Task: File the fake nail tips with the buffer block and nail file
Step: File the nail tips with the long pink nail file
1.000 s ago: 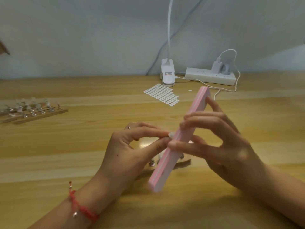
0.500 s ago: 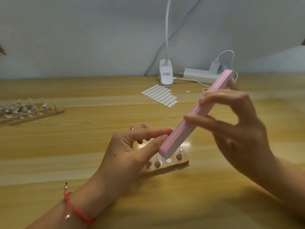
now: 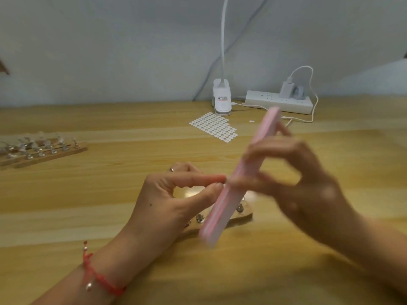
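Along the far edge of a light wooden table (image 3: pixel 66 205), against a pale grey wall (image 3: pixel 110 51), a white clip lamp (image 3: pixel 222 100) is set, its neck rising out of view. A white power strip (image 3: pixel 278 103) is laid just to its right, with a charger (image 3: pixel 286 89) plugged in. A sheet of small white stickers (image 3: pixel 213 127) is spread in front of the lamp. Well to the left, wooden strips (image 3: pixel 44 154) carrying rows of small stands are lined up. Near the middle, a short wooden holder (image 3: pixel 244 214) with metal studs (image 3: pixel 200 217) is partly hidden under the hands.

The pink buffer block (image 3: pixel 240 179) is held in the air above that holder. It is slanted, with its lower end close to the table and its upper end raised towards the power strip. It is gripped about its middle by the right hand (image 3: pixel 308 188), whose fingers are curled over one face with the thumb on the other. This hand is blurred.

The left hand (image 3: pixel 171 203), with a red cord bracelet (image 3: pixel 99 278) at the wrist, is held just beside the block. Its index finger and thumb are brought tip to tip in a pinch that touches the block's side. What is pinched there is too small and blurred to be made out, so the fake nail tip cannot be located.
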{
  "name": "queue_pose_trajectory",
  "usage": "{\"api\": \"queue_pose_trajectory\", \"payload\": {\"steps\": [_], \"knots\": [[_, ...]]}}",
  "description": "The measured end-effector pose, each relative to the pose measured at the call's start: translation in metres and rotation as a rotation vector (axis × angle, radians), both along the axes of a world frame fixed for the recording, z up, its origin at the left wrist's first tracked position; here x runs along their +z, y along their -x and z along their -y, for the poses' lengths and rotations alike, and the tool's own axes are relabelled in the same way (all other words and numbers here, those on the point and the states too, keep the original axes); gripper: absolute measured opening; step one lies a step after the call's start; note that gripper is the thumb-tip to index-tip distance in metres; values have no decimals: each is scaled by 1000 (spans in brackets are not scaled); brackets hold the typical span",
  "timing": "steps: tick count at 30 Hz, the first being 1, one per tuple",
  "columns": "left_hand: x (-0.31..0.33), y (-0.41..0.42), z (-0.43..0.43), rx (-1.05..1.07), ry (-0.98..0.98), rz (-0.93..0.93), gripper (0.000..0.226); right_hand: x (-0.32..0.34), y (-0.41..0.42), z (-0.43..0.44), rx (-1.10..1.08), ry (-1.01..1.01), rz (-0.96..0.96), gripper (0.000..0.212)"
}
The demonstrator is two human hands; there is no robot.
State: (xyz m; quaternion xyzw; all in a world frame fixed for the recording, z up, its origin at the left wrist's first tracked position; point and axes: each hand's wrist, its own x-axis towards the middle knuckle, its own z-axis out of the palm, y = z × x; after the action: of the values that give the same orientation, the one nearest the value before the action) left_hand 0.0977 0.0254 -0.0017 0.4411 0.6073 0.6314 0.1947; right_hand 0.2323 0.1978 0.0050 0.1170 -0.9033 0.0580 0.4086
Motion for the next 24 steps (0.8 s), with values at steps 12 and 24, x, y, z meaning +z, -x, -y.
{"api": "queue_pose_trajectory", "payload": {"steps": [12, 24], "knots": [[1, 1, -1, -12, 2, -12, 19, -2, -4, 9, -16, 3, 13, 27], [-1, 1, -2, 12, -7, 32, 22, -15, -5, 32, 167, -151, 84, 26]]}}
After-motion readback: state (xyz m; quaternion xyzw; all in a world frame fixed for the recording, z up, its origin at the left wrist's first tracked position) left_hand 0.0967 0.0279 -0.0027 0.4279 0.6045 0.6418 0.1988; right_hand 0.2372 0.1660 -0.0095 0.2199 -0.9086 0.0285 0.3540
